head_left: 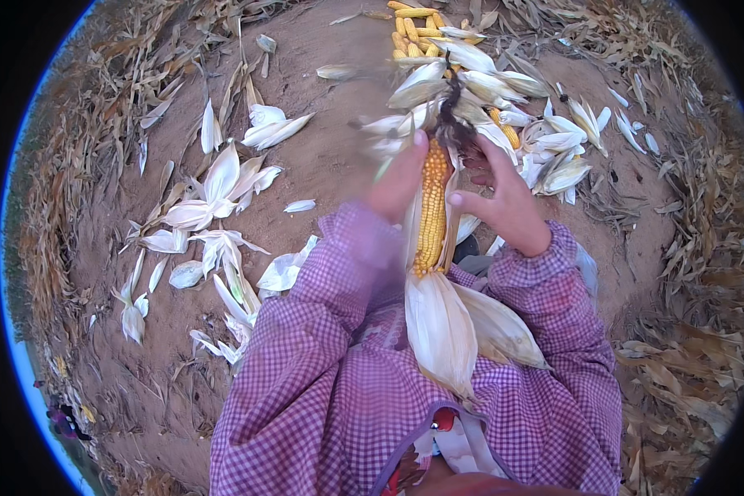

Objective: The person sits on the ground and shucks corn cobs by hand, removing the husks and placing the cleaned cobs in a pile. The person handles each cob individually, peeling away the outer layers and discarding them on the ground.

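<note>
A yellow ear of corn [433, 211] stands lengthwise in front of my body, its kernels bared at the front. Pale husk leaves [441, 328] are folded down from its base over my lap, and narrow husk strips still flank the cob. Dark dried silk [454, 121] hangs at its far tip. My left hand [398, 183], blurred, grips the ear's left side near the tip; its fingers are mostly hidden. On the other side, my right hand [508, 201] holds the ear with its thumb against the right husk and fingers curled by the silk.
Beyond my hands lies a pile of unhusked ears [465, 80], with husked yellow cobs [418, 31] stacked behind it. Loose husks [214, 189] litter the bare soil [310, 142] at left. Dry corn stalks and leaves [688, 366] border the right. A person [65, 421] shows small at far left.
</note>
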Available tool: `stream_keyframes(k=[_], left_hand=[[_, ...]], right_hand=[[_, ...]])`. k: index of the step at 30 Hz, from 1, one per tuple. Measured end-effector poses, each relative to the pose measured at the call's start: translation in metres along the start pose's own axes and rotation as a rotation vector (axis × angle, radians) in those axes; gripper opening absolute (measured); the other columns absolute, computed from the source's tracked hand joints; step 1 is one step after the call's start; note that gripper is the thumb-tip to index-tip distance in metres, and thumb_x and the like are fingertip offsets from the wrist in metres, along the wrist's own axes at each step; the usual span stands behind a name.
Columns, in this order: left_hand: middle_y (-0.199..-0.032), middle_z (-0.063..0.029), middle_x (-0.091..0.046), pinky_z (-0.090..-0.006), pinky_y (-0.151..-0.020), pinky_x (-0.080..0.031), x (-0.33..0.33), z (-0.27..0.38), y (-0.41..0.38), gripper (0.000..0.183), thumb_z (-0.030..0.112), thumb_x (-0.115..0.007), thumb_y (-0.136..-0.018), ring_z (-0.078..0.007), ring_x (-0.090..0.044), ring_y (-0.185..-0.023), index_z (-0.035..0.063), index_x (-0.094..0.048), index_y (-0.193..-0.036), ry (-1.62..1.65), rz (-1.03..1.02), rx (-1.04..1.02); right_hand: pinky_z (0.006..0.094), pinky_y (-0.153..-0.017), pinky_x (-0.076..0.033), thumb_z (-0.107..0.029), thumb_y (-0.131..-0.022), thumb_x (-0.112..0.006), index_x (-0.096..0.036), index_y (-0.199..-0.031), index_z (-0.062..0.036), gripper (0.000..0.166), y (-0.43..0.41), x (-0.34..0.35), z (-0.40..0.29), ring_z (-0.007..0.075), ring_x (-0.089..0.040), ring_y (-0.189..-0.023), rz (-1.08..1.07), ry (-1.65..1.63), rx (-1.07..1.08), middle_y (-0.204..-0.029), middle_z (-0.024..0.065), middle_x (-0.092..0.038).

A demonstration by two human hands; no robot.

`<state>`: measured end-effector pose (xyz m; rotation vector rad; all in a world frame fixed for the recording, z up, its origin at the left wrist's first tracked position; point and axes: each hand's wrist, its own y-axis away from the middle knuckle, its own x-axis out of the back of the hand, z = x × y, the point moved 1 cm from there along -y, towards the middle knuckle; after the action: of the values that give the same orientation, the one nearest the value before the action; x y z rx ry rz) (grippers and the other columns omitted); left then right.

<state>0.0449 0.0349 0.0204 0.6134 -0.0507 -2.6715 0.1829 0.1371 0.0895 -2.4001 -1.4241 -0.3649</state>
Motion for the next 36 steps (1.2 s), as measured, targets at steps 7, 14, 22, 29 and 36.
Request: stream_keyframes(k=[7,14,22,29,36], left_hand=[[-0.121,-0.0104,-0.055,-0.0283,-0.097,-0.042,-0.027,-0.028,-0.001,0.063,0.051,-0.021,-0.101,-0.0142,-0.053,-0.112,0.0029,-0.034,-0.140,-0.099,-0.140,-0.149],[-0.113,-0.0201,-0.058,-0.0360,-0.090,-0.046,-0.050,0.004,0.020,0.066,0.040,-0.063,-0.088,-0.0265,-0.059,-0.105,-0.0038,-0.040,-0.131,-0.721,0.178,-0.319],[-0.139,-0.0272,-0.029,-0.0439,-0.111,-0.024,-0.079,-0.032,0.039,0.098,0.041,-0.076,-0.074,-0.0395,-0.028,-0.133,-0.0057,-0.022,-0.142,-0.758,0.215,-0.486],[-0.131,-0.0156,-0.046,-0.0352,-0.101,-0.041,-0.061,-0.036,0.005,0.079,0.034,-0.071,-0.085,-0.0248,-0.050,-0.117,-0.0035,-0.028,-0.139,0.249,0.177,-0.452],[-0.104,-0.0140,-0.059,-0.0426,-0.097,-0.046,0.005,-0.038,-0.010,0.065,0.059,-0.054,-0.088,-0.0269,-0.060,-0.097,0.0003,-0.048,-0.116,0.609,0.530,-0.202]], right_hand=[[0.0297,-0.076,-0.047,-0.031,-0.094,-0.059,-0.062,-0.105,0.0039,0.037,-0.026,0.022,0.008,0.0182,-0.060,-0.083,-0.086,0.314,-0.135,-0.088,0.0106,-0.065],[0.0330,-0.066,-0.047,-0.030,-0.096,-0.055,-0.064,-0.099,0.0046,0.036,-0.027,0.056,0.037,0.0220,-0.061,-0.071,0.383,0.365,-0.095,-0.077,0.0143,-0.065],[0.0340,-0.078,-0.052,-0.014,-0.097,-0.048,-0.060,-0.111,0.0038,0.026,-0.025,0.031,0.044,0.0206,-0.064,-0.090,0.484,-0.587,-0.229,-0.101,0.0118,-0.065],[0.0383,-0.091,-0.051,-0.017,-0.100,-0.043,-0.052,-0.123,0.0012,0.031,-0.002,-0.016,0.035,0.0245,-0.061,-0.104,0.359,-1.200,-0.336,-0.116,0.0129,-0.061],[0.0404,-0.094,-0.050,-0.010,-0.098,-0.045,-0.054,-0.118,0.0026,0.026,0.010,0.009,0.019,0.0246,-0.060,-0.106,0.390,-1.208,-0.282,-0.115,0.0126,-0.061]])
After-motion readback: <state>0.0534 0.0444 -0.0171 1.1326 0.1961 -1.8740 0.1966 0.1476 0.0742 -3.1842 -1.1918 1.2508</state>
